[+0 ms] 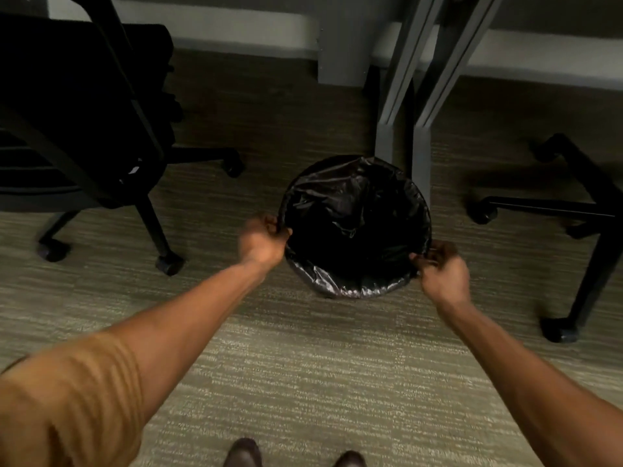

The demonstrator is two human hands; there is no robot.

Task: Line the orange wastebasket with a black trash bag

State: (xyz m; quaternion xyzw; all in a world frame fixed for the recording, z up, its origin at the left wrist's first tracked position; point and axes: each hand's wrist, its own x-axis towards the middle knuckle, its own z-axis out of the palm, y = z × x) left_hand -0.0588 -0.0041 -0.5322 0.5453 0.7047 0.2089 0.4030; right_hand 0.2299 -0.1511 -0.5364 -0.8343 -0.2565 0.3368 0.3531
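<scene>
A round wastebasket stands on the carpet ahead of me, wholly covered by a glossy black trash bag [350, 203] that hangs inside it and folds over the rim. None of the basket's orange shows. My left hand [263, 241] pinches the bag's edge at the left side of the rim. On the right side my right hand [441, 267] grips the folded edge in the same way. The bag's inside is dark and its bottom is hidden.
A black office chair [84, 129] on castors stands at the left. A second chair base [573, 210] sits at the right. Grey desk legs [404, 96] rise directly behind the basket. My shoes [242, 455] are at the bottom edge on the striped carpet.
</scene>
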